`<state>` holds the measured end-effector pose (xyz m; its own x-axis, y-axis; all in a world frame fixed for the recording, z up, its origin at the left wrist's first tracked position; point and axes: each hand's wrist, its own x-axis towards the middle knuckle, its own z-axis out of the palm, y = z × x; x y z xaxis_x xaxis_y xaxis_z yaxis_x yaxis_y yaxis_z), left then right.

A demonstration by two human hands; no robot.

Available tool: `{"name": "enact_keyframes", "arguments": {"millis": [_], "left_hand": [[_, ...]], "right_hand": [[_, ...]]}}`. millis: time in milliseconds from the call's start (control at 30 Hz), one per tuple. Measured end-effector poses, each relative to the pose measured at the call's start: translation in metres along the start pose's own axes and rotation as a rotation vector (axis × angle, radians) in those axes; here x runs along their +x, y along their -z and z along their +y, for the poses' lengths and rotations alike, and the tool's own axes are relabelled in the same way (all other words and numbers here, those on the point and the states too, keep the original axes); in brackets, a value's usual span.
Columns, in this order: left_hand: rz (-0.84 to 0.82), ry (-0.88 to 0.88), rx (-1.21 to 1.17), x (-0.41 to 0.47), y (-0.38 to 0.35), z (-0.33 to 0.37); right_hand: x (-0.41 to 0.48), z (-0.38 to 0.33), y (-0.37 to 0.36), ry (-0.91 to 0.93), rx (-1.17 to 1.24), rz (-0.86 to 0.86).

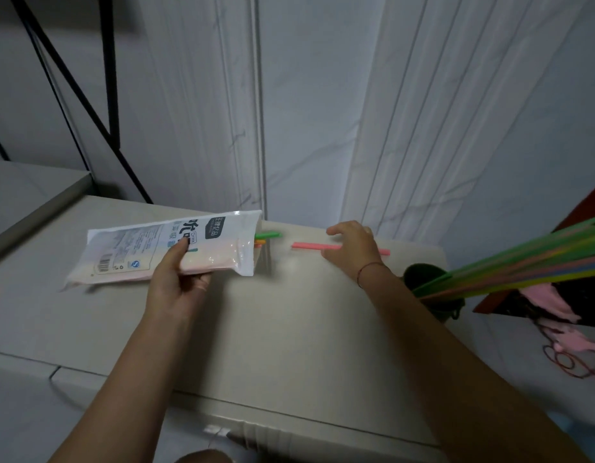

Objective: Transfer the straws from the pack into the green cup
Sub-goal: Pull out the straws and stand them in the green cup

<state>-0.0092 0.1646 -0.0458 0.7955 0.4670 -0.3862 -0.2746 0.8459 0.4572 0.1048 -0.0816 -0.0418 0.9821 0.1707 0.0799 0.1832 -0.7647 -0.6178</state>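
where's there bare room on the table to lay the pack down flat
The near half of the table is bare, between the two forearms and toward the front edge. Another free strip lies left of the left hand, below the pack. It is crowded on the right, around the right hand, pink straw and green cup.

2 bare forearms reach in from below, no sleeves showing. The right hand [351, 243] has 1 thin red string bracelet [368, 269] at the wrist, just behind the fingers. The left hand [175, 279] wears nothing.
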Motion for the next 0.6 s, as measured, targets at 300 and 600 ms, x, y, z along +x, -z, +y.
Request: {"name": "enact_keyframes", "arguments": {"millis": [300, 600], "left_hand": [[-0.017, 0.040, -0.026, 0.011, -0.010, -0.022], [-0.005, 0.051, -0.025, 0.010, -0.010, -0.024]], "right_hand": [[0.014, 0.010, -0.021, -0.025, -0.330, -0.051], [0.015, 0.007, -0.024, 0.036, -0.416, -0.022]]}}
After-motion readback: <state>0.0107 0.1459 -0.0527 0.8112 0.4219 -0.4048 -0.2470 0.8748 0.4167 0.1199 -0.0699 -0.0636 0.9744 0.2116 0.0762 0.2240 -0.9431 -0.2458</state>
